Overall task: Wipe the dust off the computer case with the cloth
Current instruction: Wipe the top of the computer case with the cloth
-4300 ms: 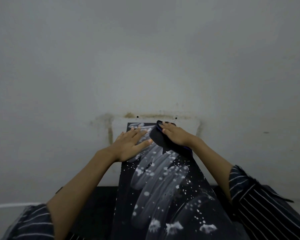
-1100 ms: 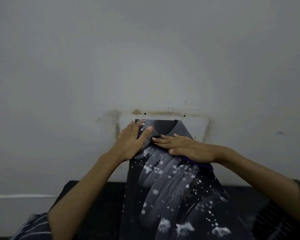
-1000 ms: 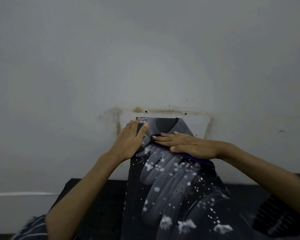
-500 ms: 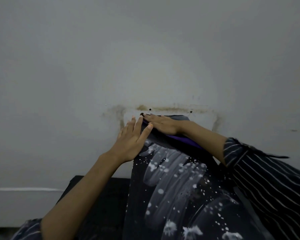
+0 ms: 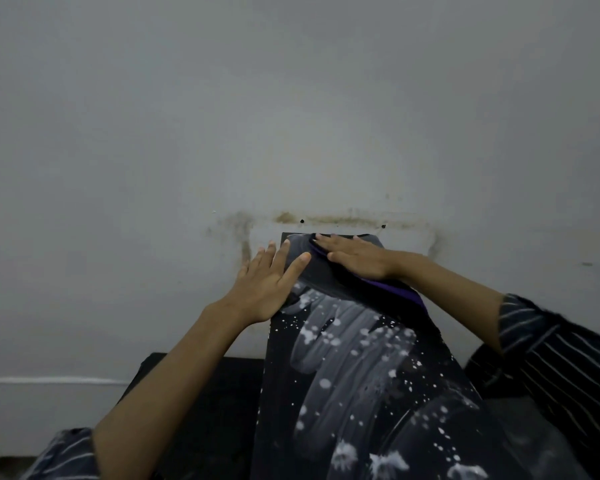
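The black computer case (image 5: 361, 375) runs from the bottom of the view up to the wall, its top covered with white dust smears and specks. A dark purple cloth (image 5: 392, 287) lies across the case's far end. My right hand (image 5: 355, 258) presses flat on the cloth with straight fingers reaching the far edge. My left hand (image 5: 269, 284) rests flat on the case's far left edge, fingers spread and straight. The strip under and behind the cloth looks darker and cleaner than the smeared middle.
A grey wall (image 5: 291, 116) with brown stains and two small holes stands right behind the case. A black surface (image 5: 201, 393) lies under the case at the left. Striped sleeves (image 5: 568, 351) cover both my forearms near the frame edges.
My right hand has slid the cloth from the middle up to the far end of the case, then a little back to the right. My left hand has stayed on the left edge.
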